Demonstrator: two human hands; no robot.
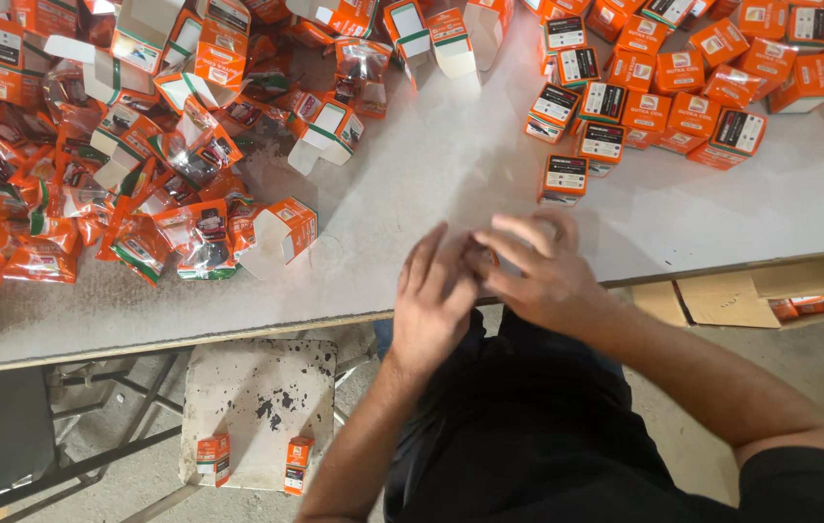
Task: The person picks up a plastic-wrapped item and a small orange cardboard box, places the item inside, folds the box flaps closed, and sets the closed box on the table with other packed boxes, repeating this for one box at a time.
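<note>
A heap of orange foil packets [53, 232] and unfolded orange-and-white cartons [281, 232] is covering the upper left of the grey surface [412, 165], while closed orange boxes [668, 82] are lying in a loose cluster at its upper right, one closed box [564, 178] sitting apart nearer the front edge. Below, two small orange boxes [255, 461] are standing on a stained white stool [257, 397], and flattened brown cardboard [722, 298] is resting under the surface at right.
</note>
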